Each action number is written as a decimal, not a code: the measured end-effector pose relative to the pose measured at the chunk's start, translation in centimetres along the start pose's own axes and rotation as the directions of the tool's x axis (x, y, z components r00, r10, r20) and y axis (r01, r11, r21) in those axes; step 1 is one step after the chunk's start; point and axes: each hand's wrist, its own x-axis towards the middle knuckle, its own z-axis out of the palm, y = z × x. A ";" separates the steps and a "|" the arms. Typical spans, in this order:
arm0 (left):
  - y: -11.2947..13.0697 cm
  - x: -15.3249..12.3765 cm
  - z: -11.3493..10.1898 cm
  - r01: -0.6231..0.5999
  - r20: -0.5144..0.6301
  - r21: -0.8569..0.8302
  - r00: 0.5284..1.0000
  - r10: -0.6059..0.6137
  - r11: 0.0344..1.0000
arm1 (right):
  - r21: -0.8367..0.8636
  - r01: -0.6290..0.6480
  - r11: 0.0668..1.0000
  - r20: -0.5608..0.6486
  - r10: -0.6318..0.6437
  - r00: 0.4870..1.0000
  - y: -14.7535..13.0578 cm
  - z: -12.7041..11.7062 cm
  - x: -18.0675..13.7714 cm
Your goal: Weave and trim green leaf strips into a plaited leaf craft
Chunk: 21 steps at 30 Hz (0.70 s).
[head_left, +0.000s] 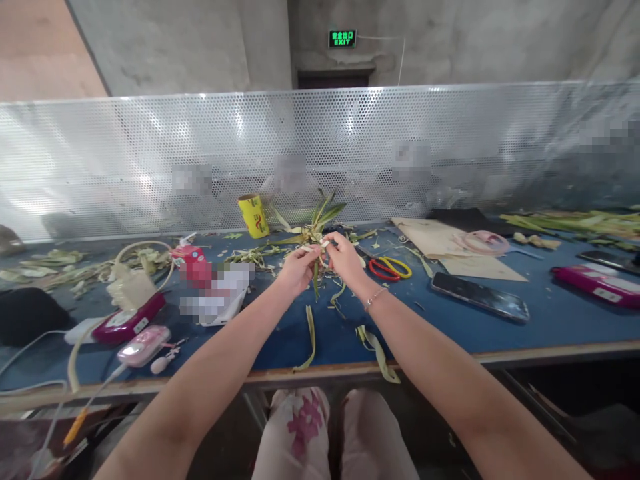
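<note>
In the middle of the table, my left hand [297, 268] and my right hand [344, 259] come together, fingers pinched on a small pale strip [325, 245] that looks like a piece of leaf. Its exact form is hidden by the fingertips. Just behind the hands, green pointed leaves [329, 212] stand up from a tuft of plant stems. Dry leaf scraps [257, 255] lie around both hands. To the right of my right hand are scissors [389, 268] with red and yellow handles.
A yellow roll [255, 217] stands by the perforated metal screen [210, 133]. Right lie a phone [479, 297], brown cardboard [430, 243] and long green leaves [575, 223]. Left are a pink case [144, 345], a purple box [129, 323] and cables. Loose leaf strips [311, 337] lie near the table edge.
</note>
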 end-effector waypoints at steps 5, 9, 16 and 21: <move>-0.1 -0.1 -0.1 0.004 -0.003 0.001 1.000 -0.004 1.000 | 0.110 -0.053 0.992 -0.042 0.058 0.997 0.2 0.6 -0.2; -0.2 -0.1 -0.1 -0.006 -0.016 0.026 1.000 0.006 1.000 | 0.184 -0.051 0.982 -0.039 0.059 0.997 0.7 1.0 -0.3; 0.2 -0.1 0.0 -0.160 0.046 0.209 0.987 0.154 0.965 | 0.267 -0.098 0.959 0.042 0.090 0.995 0.7 1.0 -0.4; 0.5 0.1 -0.2 -0.266 0.068 0.320 0.964 0.258 0.909 | 0.351 -0.082 0.933 0.038 0.073 0.997 0.0 1.0 -0.6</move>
